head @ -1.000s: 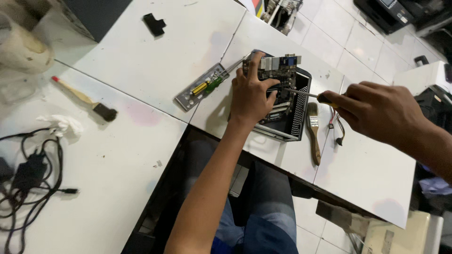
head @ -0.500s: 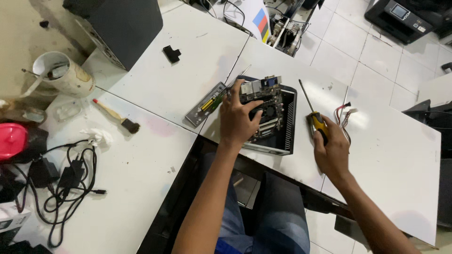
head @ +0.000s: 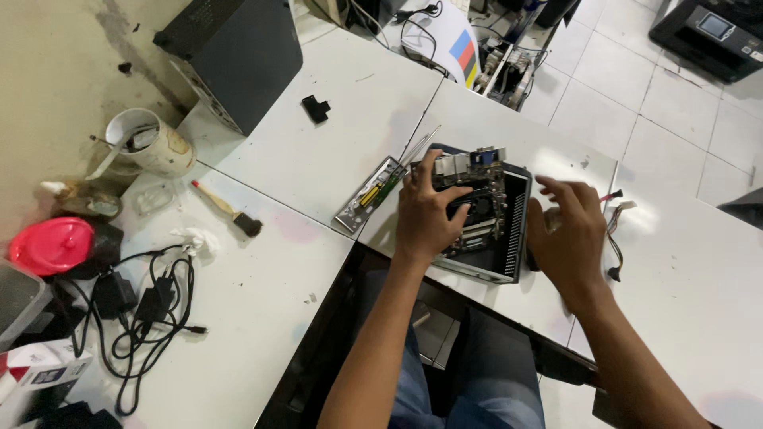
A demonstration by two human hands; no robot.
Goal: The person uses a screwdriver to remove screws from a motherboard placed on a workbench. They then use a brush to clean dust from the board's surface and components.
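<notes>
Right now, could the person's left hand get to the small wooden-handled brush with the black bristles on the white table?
Probably yes. The left hand rests on the open computer case, and the wooden-handled brush lies out to its left on bare white table; only a metal plate lies between.

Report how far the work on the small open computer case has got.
Done: the small open case lies uncovered, circuit board exposed. In hand: left hand rests on the board; right hand, blurred, is at the case's right edge. Left: loose coloured wires lie unconnected beside it.
</notes>
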